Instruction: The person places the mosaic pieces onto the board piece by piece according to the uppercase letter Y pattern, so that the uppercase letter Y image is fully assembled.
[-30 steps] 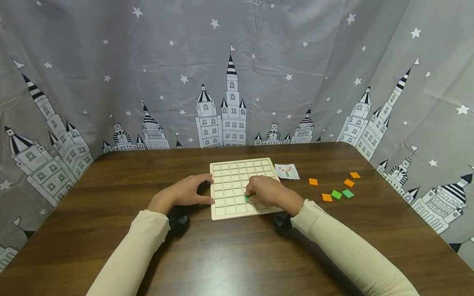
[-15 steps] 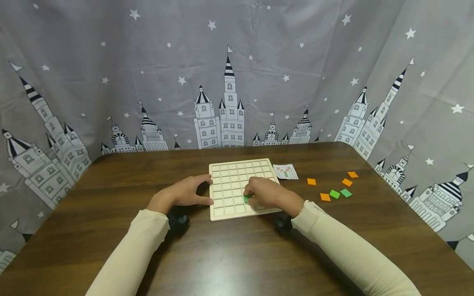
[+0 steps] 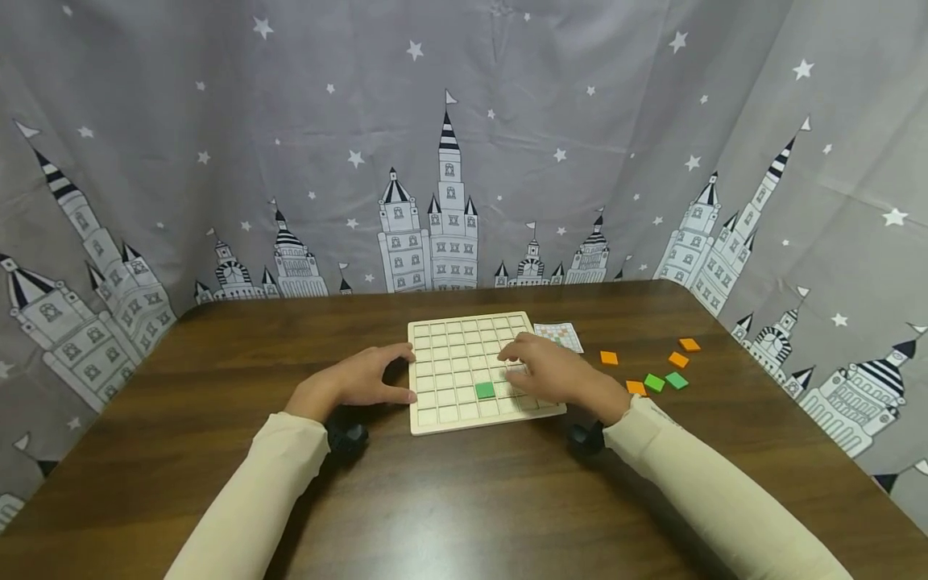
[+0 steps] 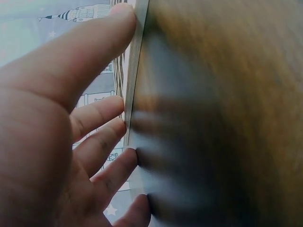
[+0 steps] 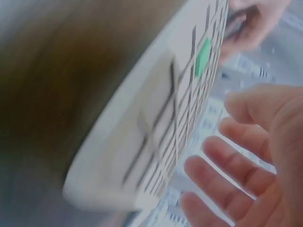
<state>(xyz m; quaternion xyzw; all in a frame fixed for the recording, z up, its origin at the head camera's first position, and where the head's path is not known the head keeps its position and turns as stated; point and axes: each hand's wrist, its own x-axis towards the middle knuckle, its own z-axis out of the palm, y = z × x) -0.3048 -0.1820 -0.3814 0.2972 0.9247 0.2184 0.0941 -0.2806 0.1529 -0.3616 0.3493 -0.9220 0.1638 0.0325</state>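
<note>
- The right hand (image 3: 554, 370) hangs over the right part of the board (image 3: 446, 379), fingers loosely bent, holding nothing.
- The green tile (image 3: 484, 391) is on a square of the board, left of the right hand's fingertips and apart from them; being square, it has no long axis.
- The loose tiles (image 3: 654, 383) lie on the surface (image 3: 435, 499) to the right, nearer the right hand.
- The left hand (image 3: 362, 374) touches the board's left edge, fingers spread, clasping nothing.
</note>
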